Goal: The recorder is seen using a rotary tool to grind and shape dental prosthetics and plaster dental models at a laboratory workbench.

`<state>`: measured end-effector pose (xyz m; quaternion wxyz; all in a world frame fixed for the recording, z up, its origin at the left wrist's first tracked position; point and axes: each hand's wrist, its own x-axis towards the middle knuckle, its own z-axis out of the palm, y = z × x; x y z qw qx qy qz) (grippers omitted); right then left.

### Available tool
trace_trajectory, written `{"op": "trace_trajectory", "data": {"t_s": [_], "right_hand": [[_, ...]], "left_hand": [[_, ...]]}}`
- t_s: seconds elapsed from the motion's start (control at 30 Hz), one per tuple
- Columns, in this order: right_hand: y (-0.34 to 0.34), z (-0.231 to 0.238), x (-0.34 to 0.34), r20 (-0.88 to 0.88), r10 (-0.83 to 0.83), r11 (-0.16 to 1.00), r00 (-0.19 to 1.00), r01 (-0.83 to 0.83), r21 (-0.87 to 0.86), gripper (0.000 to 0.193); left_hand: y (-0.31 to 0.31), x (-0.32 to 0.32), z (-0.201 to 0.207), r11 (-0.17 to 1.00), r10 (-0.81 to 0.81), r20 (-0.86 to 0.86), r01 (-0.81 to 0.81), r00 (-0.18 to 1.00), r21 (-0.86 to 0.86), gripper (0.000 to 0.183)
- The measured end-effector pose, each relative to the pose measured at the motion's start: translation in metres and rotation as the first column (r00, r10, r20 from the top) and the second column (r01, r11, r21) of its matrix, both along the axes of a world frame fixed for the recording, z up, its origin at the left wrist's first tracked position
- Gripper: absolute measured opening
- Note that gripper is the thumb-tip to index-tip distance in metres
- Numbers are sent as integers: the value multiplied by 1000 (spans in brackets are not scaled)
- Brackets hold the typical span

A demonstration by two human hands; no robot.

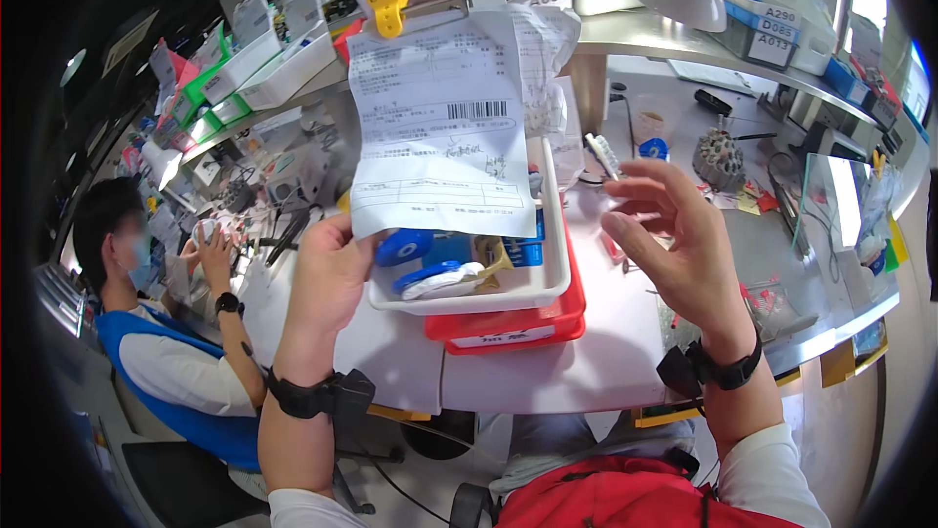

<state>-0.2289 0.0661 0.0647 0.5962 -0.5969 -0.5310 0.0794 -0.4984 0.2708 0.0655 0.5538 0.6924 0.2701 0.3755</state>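
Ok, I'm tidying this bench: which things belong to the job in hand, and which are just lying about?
Likely in use: printed sheet in the left hand, white tray, red tray beneath.
Likely just lying about: round grey holder, small black object.

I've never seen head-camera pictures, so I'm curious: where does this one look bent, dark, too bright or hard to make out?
Head view: the shelf bows toward the right rim, and the corners go black; same head view: dim upper left, near-white glare at the window; also head view: fine print on the sheet in the left hand is hard to read.
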Motion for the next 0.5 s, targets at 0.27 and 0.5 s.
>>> {"op": "trace_trajectory", "data": {"t_s": [0.27, 0.5], "right_hand": [[28, 12, 31, 459, -196, 979, 866, 148, 138, 36], [5, -62, 72, 631, -314, 746, 709, 596, -298, 16]], "left_hand": [[-7, 9, -8, 996, 21, -255, 2, 967, 92, 20], [-1, 10, -10, 985, 90, -464, -8, 881, 175, 16]]}}
